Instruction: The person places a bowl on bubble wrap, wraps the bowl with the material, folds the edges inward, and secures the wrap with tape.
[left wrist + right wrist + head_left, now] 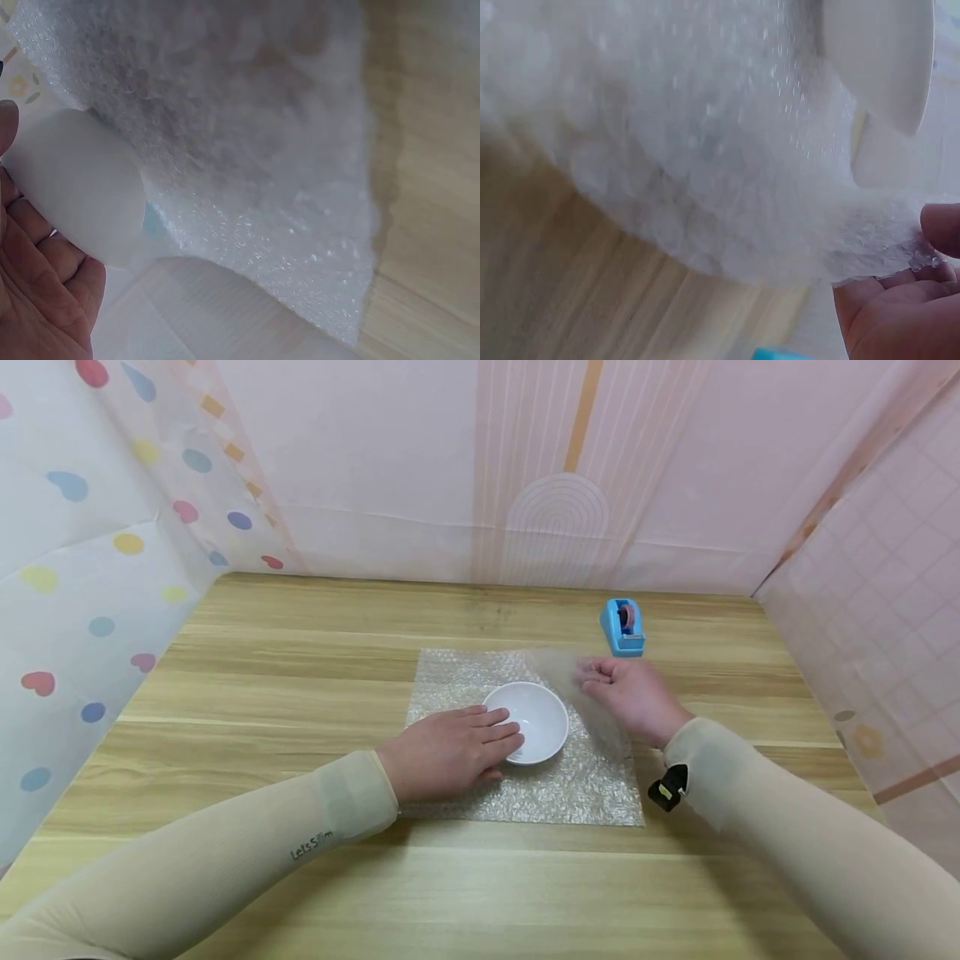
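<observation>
A white bowl (534,727) sits upright on a sheet of clear bubble wrap (570,797) spread on the table. My left hand (450,753) lies at the bowl's left side, its fingers extended over the rim to the inside. In the left wrist view, the bowl's outer wall (75,187) hides those fingertips. With thumb and fingers, my right hand (630,693) pinches the far right corner of the bubble wrap and holds it raised. The right wrist view shows the thumb (941,225) on the gripped film. Near the bowl, the lifted film is blurred.
A blue tape dispenser (624,628) with a roll of tape stands just beyond my right hand. The wood-grain table (300,693) ends against patterned sheets at the back and on both sides. A black device (667,787) hangs at the right wrist.
</observation>
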Action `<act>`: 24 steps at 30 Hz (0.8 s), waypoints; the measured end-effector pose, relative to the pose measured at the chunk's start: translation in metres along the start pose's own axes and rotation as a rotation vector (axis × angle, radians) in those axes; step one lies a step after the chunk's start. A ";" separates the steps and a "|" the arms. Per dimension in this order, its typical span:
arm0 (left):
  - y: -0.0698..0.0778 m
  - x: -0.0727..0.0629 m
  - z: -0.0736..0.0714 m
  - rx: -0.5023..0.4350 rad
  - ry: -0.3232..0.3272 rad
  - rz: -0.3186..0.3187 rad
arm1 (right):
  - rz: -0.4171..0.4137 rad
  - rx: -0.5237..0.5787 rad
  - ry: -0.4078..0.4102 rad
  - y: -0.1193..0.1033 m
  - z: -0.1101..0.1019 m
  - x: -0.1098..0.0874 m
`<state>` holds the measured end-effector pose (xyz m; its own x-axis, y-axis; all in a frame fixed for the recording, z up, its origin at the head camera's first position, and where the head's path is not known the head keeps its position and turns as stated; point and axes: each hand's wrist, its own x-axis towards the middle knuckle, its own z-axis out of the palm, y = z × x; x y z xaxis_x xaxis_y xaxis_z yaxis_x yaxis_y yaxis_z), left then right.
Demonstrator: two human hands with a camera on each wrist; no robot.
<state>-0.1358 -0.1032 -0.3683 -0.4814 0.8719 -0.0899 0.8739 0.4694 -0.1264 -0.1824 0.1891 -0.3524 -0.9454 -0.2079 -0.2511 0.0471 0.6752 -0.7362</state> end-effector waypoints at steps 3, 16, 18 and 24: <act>0.000 0.000 0.000 -0.002 0.005 -0.003 | -0.046 -0.004 0.020 -0.002 0.005 -0.005; 0.001 0.000 0.005 0.071 0.075 0.013 | -0.305 -0.146 0.110 -0.015 0.030 -0.031; 0.001 0.000 0.005 0.068 0.077 0.009 | -0.363 -0.232 0.116 -0.016 0.035 -0.035; 0.000 -0.001 0.005 0.046 0.084 -0.018 | -0.506 -0.476 0.121 -0.017 0.046 -0.043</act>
<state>-0.1354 -0.1047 -0.3736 -0.4877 0.8730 -0.0038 0.8603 0.4798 -0.1724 -0.1276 0.1541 -0.3583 -0.8445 -0.5166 0.1411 -0.5278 0.7583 -0.3827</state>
